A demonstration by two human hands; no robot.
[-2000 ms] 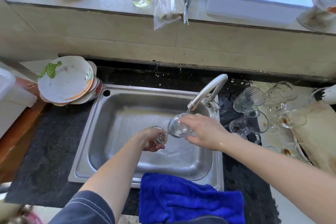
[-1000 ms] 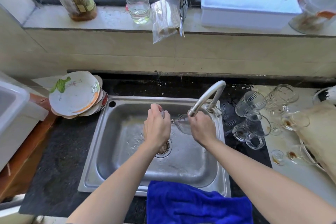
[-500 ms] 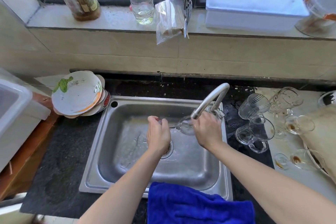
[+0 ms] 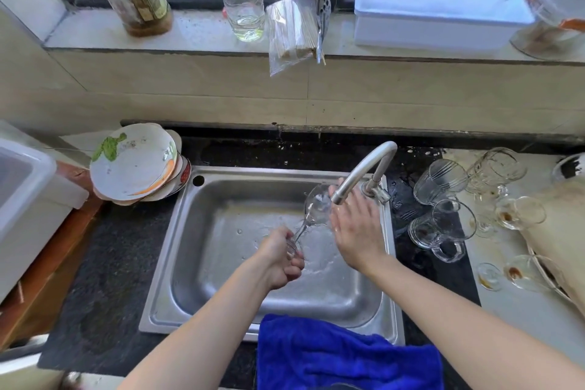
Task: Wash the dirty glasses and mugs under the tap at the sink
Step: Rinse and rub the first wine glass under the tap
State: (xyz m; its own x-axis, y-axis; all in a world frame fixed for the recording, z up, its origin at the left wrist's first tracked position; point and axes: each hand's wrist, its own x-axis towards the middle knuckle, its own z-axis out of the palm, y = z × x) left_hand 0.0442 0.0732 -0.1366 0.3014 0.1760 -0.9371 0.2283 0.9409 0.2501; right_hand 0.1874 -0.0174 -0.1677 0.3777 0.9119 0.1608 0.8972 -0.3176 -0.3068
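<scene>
Two hands on one stemmed glass, held over the sink with its bowl just under the mouth of the tap. Glass tilted: bowl up and away, foot low and toward the person. Likely so the water runs over the bowl and drains off the stem into the basin.

Left hand: grip closed round the stem and foot, serving as the handle. Right hand: grip open, fingers fairly straight and laid against the side of the bowl, fingertips passing behind the spout. Reads as rubbing the glass, not carrying it. Whether the thumb reaches inside the rim, cannot tell.

Glass itself: clear, thin, wet, glints of water on the bowl. No brown mark on it that I can make out. Splashes on the sink floor beneath.

Waiting on the worktop right of the sink: a handled mug, a ribbed tumbler, and other stemmed glasses tipped over, brown dregs in some. Judged: plenty left to wash.

Blue cloth draped over the sink's near edge, handy for wet hands.
</scene>
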